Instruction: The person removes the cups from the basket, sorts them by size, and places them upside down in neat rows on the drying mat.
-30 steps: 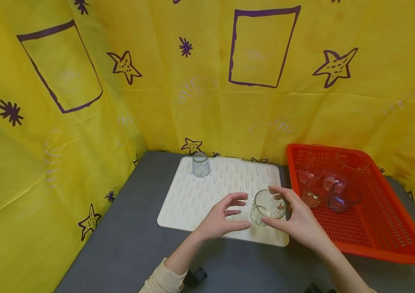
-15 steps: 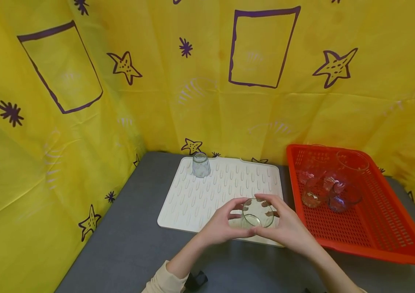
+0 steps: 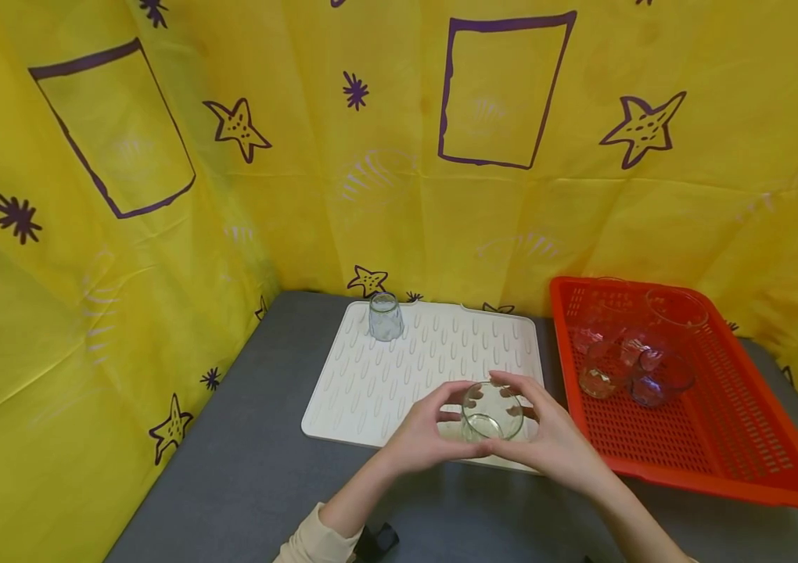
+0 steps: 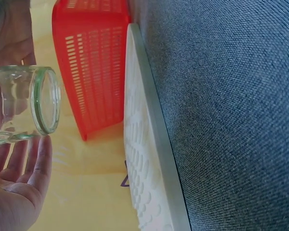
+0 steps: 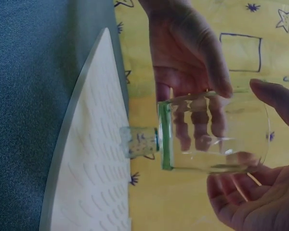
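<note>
A clear greenish drinking glass (image 3: 487, 426) is held upright by both hands over the front of the white ridged drying mat (image 3: 343, 407). My left hand (image 3: 418, 432) curls round its left side, thumb at the near side and fingers behind. Around the right side my right hand (image 3: 552, 439) grips with thumb and fingers. The two thumbs meet in front of the glass. In the right wrist view its thick green base (image 5: 165, 137) points toward the mat. A second, smaller glass (image 3: 386, 320) stands on the mat's back left corner, narrower end up.
Right of the mat is a red slotted plastic basket (image 3: 744, 438), with several clear glasses (image 3: 663, 379) in its back left part. A dark grey table (image 3: 230, 453) lies under everything. Yellow patterned cloth (image 3: 399, 203) hangs behind and to the left.
The right hand has brought the glass leftward, away from the basket. My left hand, open and apart from the glass a second ago, now holds it too. The last half second shows almost no movement.
</note>
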Motion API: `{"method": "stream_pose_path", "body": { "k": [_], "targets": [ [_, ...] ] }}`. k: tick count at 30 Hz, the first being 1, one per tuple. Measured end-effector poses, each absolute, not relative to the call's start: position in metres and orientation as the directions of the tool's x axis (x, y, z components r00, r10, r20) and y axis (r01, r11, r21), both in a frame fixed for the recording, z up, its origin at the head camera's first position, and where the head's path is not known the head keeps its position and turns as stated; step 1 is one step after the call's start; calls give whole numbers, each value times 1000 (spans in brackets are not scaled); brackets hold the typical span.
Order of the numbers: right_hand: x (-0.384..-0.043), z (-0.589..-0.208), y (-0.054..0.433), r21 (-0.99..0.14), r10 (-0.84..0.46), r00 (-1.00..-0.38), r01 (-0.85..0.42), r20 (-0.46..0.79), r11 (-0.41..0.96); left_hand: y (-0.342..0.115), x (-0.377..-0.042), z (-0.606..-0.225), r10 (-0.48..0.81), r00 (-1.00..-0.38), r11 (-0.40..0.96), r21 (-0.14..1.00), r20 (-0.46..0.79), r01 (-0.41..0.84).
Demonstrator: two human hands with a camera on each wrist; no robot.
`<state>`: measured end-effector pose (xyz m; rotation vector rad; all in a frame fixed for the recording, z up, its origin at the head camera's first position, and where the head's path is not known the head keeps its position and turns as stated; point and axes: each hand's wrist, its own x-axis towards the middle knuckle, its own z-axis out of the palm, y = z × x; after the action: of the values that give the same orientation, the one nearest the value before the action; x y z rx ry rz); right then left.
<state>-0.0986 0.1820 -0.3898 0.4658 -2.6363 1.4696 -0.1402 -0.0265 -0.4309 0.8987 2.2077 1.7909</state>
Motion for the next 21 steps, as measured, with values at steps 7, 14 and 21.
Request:
{"method": "stream_pose_path", "body": {
  "k": [7, 14, 21],
  "targets": [
    [-100, -396, 191, -859, -248, -940, -319, 234, 400, -31, -142, -429, 493, -836, 28, 955, 243, 294],
    [-101, -405, 189, -865, -267, -942, -302, 205, 400, -32, -140, -427, 488, -845, -173, 973, 220, 154],
    [-102, -408, 185, -873, -246, -949, -286, 200, 394, -28, -136, -426, 510, -821, -284, 951, 256, 121]
  ]
}}
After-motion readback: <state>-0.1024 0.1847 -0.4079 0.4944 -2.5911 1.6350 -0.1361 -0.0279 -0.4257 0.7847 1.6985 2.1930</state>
